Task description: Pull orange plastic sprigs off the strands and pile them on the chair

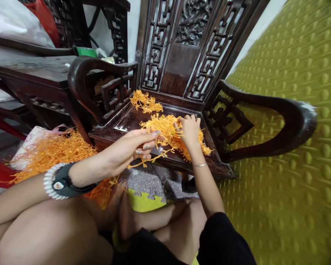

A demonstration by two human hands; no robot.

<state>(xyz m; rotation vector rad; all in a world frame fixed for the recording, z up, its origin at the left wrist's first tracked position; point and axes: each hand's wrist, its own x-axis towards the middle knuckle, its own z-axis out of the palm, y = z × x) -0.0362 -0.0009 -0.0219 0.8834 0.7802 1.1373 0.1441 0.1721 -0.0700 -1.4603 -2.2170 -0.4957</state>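
Note:
My left hand [132,147] hovers over the front edge of a dark carved wooden chair's seat [127,123], its fingers pinched on a few thin orange strands [149,159] that hang down. My right hand [189,130] rests on a pile of the same orange strands [165,127] spread over the seat, fingers curled into it. A smaller clump of strands [145,101] lies at the back of the seat. On my left wrist is a dark band with white beads [59,181]; a thin bracelet [200,165] circles my right wrist.
A big heap of orange strands [55,151] sits on a bag on the floor at my left. A dark wooden table [30,71] stands left of the chair. A yellow-green padded wall [292,147] fills the right. My bare knees are below, on foam floor tiles [146,200].

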